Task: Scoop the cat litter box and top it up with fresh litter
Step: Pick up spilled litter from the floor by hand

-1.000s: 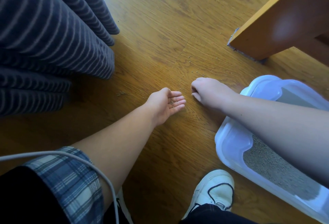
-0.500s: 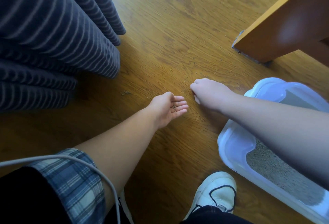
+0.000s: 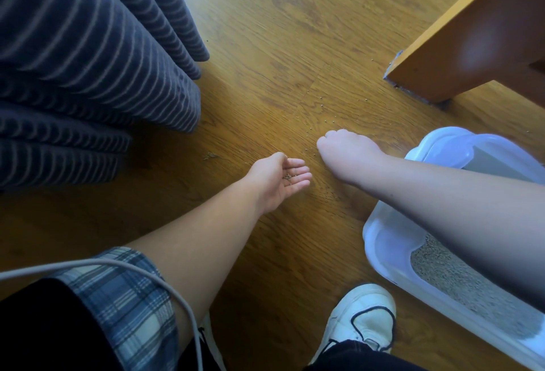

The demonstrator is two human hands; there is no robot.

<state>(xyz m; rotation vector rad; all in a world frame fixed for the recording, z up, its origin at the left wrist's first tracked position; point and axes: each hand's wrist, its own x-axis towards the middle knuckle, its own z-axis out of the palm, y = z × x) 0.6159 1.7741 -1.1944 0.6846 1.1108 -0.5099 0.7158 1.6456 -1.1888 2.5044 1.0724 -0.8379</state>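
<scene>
Cupping litter grains [image 3: 288, 177] in my spread left hand [image 3: 277, 180] | right hand [image 3: 343, 151] curled, fingertips on floor [image 3: 265, 46] | litter box [image 3: 380, 241] beside.

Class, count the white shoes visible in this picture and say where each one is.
2: one white shoe at bottom centre beside the litter box; a sliver of another behind the left forearm, mostly hidden.

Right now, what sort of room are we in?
Probably a living room at home: wood floor, striped sofa, and a litter box beside a wooden cabinet.
</scene>
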